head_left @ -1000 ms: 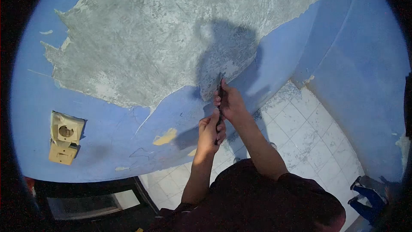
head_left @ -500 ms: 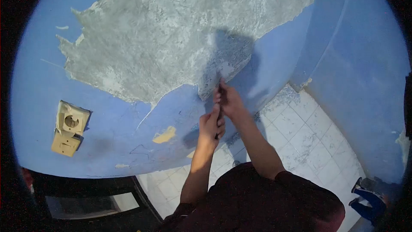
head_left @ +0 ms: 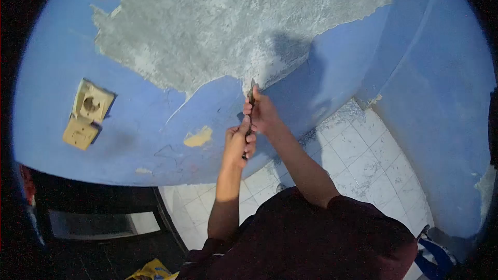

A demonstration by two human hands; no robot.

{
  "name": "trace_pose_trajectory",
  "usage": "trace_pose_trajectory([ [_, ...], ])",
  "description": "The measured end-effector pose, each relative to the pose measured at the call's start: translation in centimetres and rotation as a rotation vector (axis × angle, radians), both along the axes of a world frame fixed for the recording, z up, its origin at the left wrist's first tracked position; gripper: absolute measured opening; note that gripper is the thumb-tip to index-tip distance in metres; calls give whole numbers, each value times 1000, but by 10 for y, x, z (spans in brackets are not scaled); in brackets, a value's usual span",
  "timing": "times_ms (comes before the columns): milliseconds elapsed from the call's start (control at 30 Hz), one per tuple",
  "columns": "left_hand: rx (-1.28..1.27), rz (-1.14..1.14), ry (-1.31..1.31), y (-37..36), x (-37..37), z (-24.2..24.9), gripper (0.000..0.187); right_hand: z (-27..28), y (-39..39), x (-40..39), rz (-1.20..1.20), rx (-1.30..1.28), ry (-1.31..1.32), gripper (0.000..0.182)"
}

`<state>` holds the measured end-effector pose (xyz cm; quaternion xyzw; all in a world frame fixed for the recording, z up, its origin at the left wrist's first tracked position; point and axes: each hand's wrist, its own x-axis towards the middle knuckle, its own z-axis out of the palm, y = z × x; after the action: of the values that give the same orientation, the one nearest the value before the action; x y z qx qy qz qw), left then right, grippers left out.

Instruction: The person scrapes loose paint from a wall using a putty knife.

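Note:
Both of my hands hold one slim, dark-handled scraper (head_left: 252, 91), one above the other. My left hand (head_left: 238, 142) is closed round the lower handle, whose dark end shows below the fingers. Higher up, my right hand (head_left: 263, 112) grips close to the blade, thumb along it. The tip points up at the lower edge of a bare grey plaster patch (head_left: 207, 31), where the blue paint (head_left: 218, 106) ends in a ragged line. Shadows of my hands and head fall across the wall.
A loose, broken wall socket (head_left: 93, 101) with a switch plate (head_left: 80, 134) sits at the left. Debris lies on the white floor tiles (head_left: 363, 161). A dark piece with a glass panel (head_left: 93, 225) stands lower left, near a yellow bag (head_left: 151, 270). Blue cloth (head_left: 436, 259) shows lower right.
The camera view has shifted, so the socket and wall sit higher. My hands and the scraper have moved up and left in view, still gripping. The yellow bag has come into view.

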<state>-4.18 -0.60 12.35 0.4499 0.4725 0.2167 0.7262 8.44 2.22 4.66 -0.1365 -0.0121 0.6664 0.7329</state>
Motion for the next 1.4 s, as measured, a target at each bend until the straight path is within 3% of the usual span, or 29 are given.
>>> trace_pose_trajectory([
  [33, 3, 14, 2, 2, -6, 1, 34, 3, -1, -4, 15, 17, 32, 40],
  [133, 470, -74, 267, 12, -29, -24, 27, -4, 6, -6, -35, 62, 42, 40],
  [167, 471, -69, 271, 8, -29, -28, 27, -4, 6, -5, -79, 29, 66, 40],
  [233, 1136, -13, 475, -3, -29, -36, 26, -8, 2, -3, -61, 80, -41, 42],
  [267, 1293, 0, 499, -13, -21, -25, 29, -11, -1, 0, -51, 133, -156, 45],
  [367, 1412, -1, 515, -18, 4, -17, 30, -22, -17, 12, -19, 175, -328, 53],
  [467, 1523, -51, 592, -6, 38, -19, 35, -65, -41, 32, 10, -88, -819, 49],
  [500, 1518, -38, 594, -8, 46, -19, 35, -91, -56, 43, -2, -173, -1046, 49],
  [567, 1497, -5, 559, -14, 60, -21, 35, -186, -92, 81, 79, -183, -1758, 57],
  [600, 1490, 13, 563, -18, 58, -20, 35, -213, -127, 92, 305, -391, -1854, 51],
  [633, 1498, 37, 622, -22, 49, -15, 34, -320, -161, 106, 153, -387, -1973, 45],
  [667, 1504, 60, 681, -25, 38, -10, 33, -429, -219, 129, 5, 48, -2455, 39],
  [733, 1448, 121, 695, -29, 11, 1, 31, -443, -342, 146, 573, -340, -2500, 34],
  [767, 1435, 140, 699, -28, 3, 6, 31, -539, -428, 151, -171, -189, -2811, 37],
  [800, 1458, 116, 755, -25, -2, 10, 33, -515, -479, 147, 294, -541, -2568, 37],
  [833, 1478, 89, 812, -25, -2, 10, 34, -543, -533, 144, 407, -712, -2283, 40],
  [867, 1464, 103, 821, -25, 5, 6, 34, -503, -561, 129, 439, -848, -1476, 39],
  [967, 1591, 31, 816, -14, 49, -4, 36, -439, -551, 142, 467, -843, -1501, 36],
  [1033, 1523, -97, 844, -14, 77, -5, 37, -432, -542, 147, 472, -847, -1511, 35],
  [1133, 1523, -112, 899, -19, 85, -4, 36, -421, -529, 149, 470, -857, -1517, 37],
  [1400, 1422, 81, 913, -36, 22, 33, 32, -411, -471, 136, 395, -900, -1499, 57],
])
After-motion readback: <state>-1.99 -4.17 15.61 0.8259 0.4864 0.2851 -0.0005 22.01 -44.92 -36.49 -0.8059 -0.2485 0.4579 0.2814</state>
